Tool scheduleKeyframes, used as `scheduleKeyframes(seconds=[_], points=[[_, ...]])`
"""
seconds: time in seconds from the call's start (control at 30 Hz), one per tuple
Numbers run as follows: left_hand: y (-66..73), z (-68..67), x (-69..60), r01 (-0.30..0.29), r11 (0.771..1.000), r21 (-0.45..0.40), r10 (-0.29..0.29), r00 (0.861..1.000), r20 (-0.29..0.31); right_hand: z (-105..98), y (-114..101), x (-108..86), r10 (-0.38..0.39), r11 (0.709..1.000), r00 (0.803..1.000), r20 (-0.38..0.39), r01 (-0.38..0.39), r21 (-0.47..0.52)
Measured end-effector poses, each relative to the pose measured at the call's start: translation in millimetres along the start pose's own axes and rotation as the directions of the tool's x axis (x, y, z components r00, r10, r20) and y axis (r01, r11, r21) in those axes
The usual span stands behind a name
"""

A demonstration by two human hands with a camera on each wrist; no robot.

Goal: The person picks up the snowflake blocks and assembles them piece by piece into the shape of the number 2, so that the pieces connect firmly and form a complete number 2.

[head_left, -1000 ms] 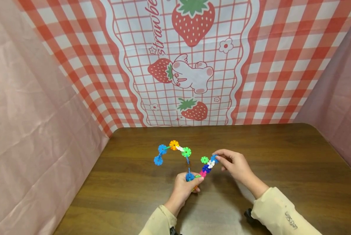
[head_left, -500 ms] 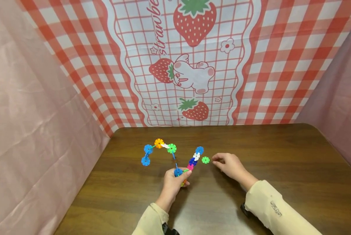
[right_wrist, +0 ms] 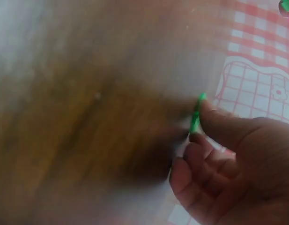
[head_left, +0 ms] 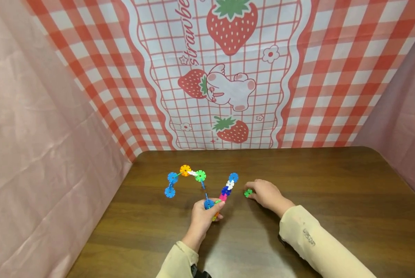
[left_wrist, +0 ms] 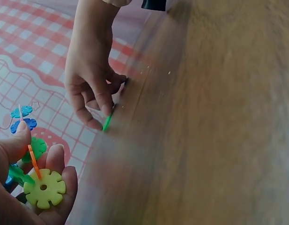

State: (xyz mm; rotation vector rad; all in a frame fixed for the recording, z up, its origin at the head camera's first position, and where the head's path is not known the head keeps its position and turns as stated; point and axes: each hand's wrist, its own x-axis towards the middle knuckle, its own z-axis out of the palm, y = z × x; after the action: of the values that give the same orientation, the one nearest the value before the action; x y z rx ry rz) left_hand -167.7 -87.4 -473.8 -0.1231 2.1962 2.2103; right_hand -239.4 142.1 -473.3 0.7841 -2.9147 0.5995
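Observation:
My left hand [head_left: 201,216] grips a chain of notched plastic snowflake discs [head_left: 200,176] near its lower middle. One arm of the chain arches up and left through green, white, orange and blue pieces. The other rises to the right through pink, dark blue, white and light blue. In the left wrist view a yellow disc [left_wrist: 44,188] lies against the fingers, joined to an orange one. To the right, my right hand [head_left: 268,196] pinches a loose green snowflake disc [head_left: 248,193] between thumb and fingers at the tabletop. The right wrist view shows that disc [right_wrist: 196,117] edge-on.
A brown wooden table [head_left: 141,239] lies under both hands. Behind it hangs a red-and-white checked cloth [head_left: 318,116] with strawberry prints. Pink drapes [head_left: 54,146] close off the sides.
The right hand has let go of the chain's light blue end and taken hold of the loose green disc. The left hand has shifted left with the chain.

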Motion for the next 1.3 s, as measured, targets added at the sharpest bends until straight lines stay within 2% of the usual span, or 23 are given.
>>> scheduleKeyframes(seconds=[0.2, 0.27, 0.37, 0.53, 0.63, 0.8, 0.9, 0.97, 1.07, 1.3], points=[[-0.2, 6.4, -1.2, -0.007, 1.0, -0.003, 0.007, 1.0, 0.021, -11.2, 3.7, -9.0, 0.055, 0.995, 0.998, 0.023, -0.057, 0.085], [0.7, 8.9, -2.1, 0.003, 1.0, -0.007, -0.002, 1.0, 0.027, -13.6, 6.4, -14.0, 0.09, 0.985, 0.996, 0.018, -0.092, 0.148], [0.4, 11.7, -3.3, -0.001, 1.0, -0.014, 0.001, 0.999, 0.037, -16.9, 10.4, -22.6, 0.142, 0.954, 0.99, 0.013, -0.14, 0.265], [-1.8, 16.7, -5.2, -0.005, 1.0, -0.017, 0.006, 0.998, 0.058, -23.7, 15.5, -36.4, 0.221, 0.873, 0.975, 0.012, -0.204, 0.443], [-1.6, 19.8, -7.8, -0.006, 1.0, -0.005, 0.007, 0.997, 0.073, -29.9, 16.0, -43.4, 0.254, 0.809, 0.967, 0.007, -0.216, 0.546], [1.2, 23.3, -10.5, -0.034, 0.997, 0.072, 0.028, 0.996, 0.083, -45.3, 11.1, -52.6, 0.282, 0.694, 0.959, -0.005, -0.2, 0.691], [1.6, 24.3, -10.1, -0.068, 0.988, 0.14, 0.055, 0.994, 0.09, -53.5, 6.9, -57.0, 0.291, 0.652, 0.957, -0.026, -0.178, 0.737], [1.3, 25.1, -10.1, -0.094, 0.979, 0.183, 0.076, 0.992, 0.102, -57.4, 4.2, -59.0, 0.292, 0.642, 0.955, -0.045, -0.161, 0.749], [1.1, 26.7, -10.7, -0.14, 0.961, 0.24, 0.112, 0.986, 0.125, -60.9, 1.0, -60.6, 0.3, 0.643, 0.951, -0.07, -0.148, 0.752], [1.2, 31.1, -11.4, -0.197, 0.934, 0.3, 0.156, 0.976, 0.153, -66.4, -2.6, -62.1, 0.288, 0.677, 0.954, -0.084, -0.14, 0.723]])
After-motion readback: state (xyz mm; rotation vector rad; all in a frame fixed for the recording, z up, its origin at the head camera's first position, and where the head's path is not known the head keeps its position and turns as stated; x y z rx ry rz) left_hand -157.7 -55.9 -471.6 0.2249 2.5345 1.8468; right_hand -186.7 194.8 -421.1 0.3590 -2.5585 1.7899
